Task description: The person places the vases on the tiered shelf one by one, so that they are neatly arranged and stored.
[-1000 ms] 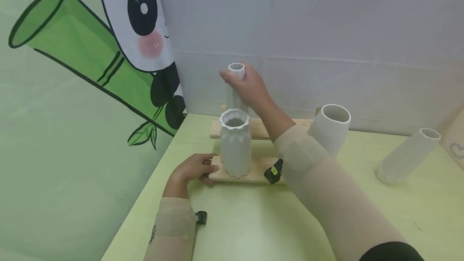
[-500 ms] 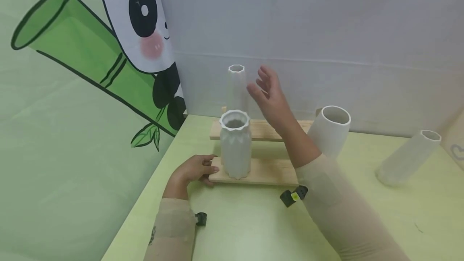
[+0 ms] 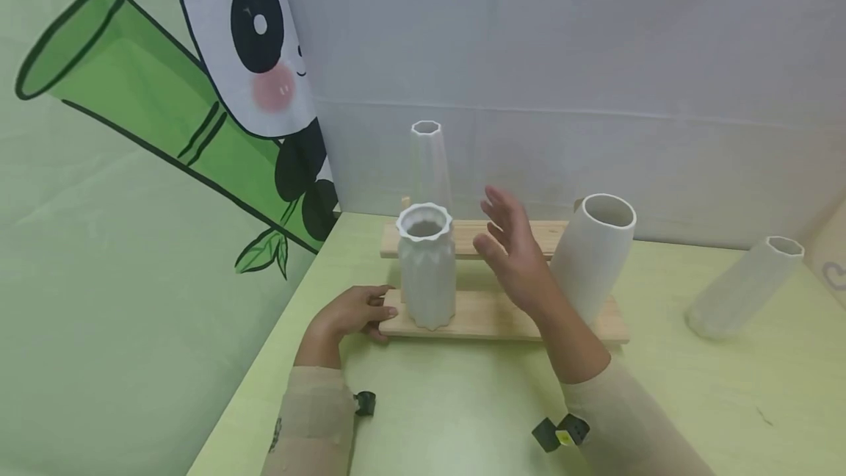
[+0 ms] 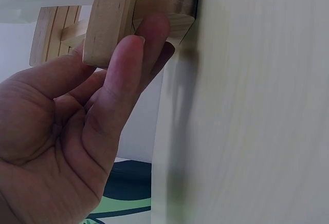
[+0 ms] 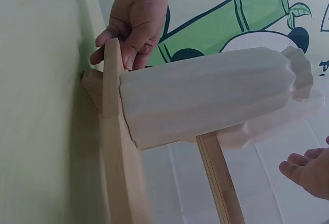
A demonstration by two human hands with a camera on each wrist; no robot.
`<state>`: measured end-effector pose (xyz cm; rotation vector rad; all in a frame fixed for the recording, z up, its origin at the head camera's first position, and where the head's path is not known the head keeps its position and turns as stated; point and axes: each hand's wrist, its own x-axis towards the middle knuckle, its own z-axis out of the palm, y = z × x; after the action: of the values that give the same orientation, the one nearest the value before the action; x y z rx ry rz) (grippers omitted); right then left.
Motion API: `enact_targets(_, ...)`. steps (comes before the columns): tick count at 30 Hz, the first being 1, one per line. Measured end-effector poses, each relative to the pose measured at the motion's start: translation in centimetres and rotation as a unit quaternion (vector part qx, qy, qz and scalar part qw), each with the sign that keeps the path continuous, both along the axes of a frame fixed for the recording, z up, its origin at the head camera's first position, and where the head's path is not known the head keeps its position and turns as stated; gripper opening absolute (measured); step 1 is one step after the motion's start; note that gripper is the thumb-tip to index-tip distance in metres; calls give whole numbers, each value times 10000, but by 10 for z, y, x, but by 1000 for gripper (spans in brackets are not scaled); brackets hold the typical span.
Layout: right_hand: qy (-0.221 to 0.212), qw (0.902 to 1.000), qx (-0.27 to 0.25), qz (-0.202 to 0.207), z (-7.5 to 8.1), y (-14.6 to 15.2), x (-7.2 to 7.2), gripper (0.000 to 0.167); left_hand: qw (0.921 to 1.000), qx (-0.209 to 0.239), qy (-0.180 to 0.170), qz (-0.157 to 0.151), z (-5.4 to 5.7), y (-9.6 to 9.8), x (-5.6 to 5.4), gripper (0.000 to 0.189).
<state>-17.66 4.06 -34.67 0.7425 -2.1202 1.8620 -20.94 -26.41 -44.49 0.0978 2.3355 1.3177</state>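
Observation:
My left hand grips the left end of a two-step wooden rack's front board, thumb on top and fingers beneath. A white fluted vase with a scalloped rim stands at that board's left. Behind it, a slim, tall white vase rises over the rear board; its base is hidden. My right hand hovers to the right of these vases, fingers apart and holding nothing. A wide-mouthed smooth white vase is at the rack's right side, its foot partly covered by my right forearm.
Another slim white vase stands on the pale yellow-green table to the right, apart from the rack. A pale cloth wall closes off the back. On the left hangs a green panel with a panda and bamboo drawing.
My right hand has let go of the slim, tall vase and drawn back toward me, down and to the right. My left hand keeps its place on the rack.

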Motion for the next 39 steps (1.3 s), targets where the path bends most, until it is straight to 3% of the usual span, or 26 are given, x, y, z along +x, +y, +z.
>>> enact_targets(12,390,9988,39,307,-29,16,33,73,10000,63,-9,9,-1,-2,2,63)
enact_targets(19,383,9947,294,907,-36,21,48,66,10000,3,-43,47,2,-8,4,62)
enact_targets(27,78,9924,443,1148,-30,30,52,60,9999,20,-56,86,0,-11,4,64)
enact_targets(33,-244,9866,927,1320,-20,48,57,50,9999,65,-44,82,-1,-11,0,63)
enact_targets(39,65,9739,1597,1611,-3,70,66,45,9999,13,-79,92,1,-11,-1,65)
